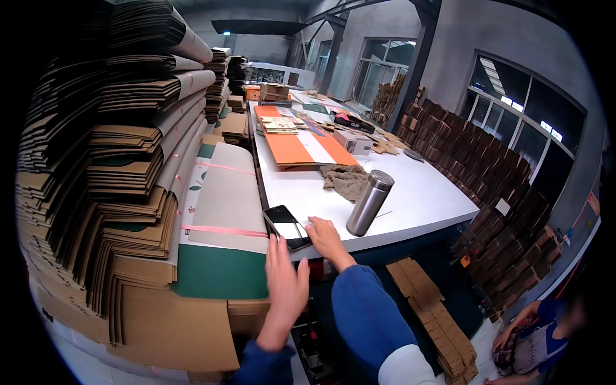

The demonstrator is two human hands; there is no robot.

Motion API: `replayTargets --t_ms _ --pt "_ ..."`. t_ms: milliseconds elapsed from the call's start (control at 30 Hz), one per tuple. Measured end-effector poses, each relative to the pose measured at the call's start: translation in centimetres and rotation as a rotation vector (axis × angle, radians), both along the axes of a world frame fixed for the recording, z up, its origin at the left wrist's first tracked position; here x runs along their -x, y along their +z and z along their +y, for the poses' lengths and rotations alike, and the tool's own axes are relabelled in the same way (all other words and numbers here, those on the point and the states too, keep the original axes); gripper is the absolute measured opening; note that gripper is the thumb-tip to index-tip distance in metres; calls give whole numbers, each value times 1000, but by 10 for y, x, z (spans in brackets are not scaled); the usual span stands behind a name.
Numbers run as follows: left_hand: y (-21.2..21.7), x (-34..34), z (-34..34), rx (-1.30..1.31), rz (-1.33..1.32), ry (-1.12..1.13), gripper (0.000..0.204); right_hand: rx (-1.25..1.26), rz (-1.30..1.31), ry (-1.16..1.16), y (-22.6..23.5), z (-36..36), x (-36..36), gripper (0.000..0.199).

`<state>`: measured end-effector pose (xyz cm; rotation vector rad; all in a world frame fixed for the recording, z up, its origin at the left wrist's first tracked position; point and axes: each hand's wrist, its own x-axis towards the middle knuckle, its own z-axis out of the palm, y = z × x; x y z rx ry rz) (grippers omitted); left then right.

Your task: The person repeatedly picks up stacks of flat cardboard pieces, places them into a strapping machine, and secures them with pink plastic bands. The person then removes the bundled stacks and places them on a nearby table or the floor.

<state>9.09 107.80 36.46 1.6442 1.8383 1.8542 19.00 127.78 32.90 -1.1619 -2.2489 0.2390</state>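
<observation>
Right hand [325, 236] rests with fingers loosely spread on the near edge of the white table [417, 192], fingertips touching the right side of the black phone [287, 227], gripping nothing. That phone's long axis runs near-right to far-left. Left hand [285, 282] hovers open just nearer, below the phone. A steel flask [369, 202] stands just right.

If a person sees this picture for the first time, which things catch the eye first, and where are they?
The tall stacks of flat brown cardboard fill the whole left side. In the middle, the white table carries a steel flask and a black phone at its near edge, where the right hand rests beside the phone. The left hand is raised, open, just below the phone.
</observation>
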Motion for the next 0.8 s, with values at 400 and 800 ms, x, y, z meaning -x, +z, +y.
replayTargets --t_ms 400,800 --pt "-36 9 86 158 -68 102 80 191 -70 43 4 7 28 39" --pt "-57 -40 0 -101 -2 -134 51 -54 28 189 -53 -199 -84 50"
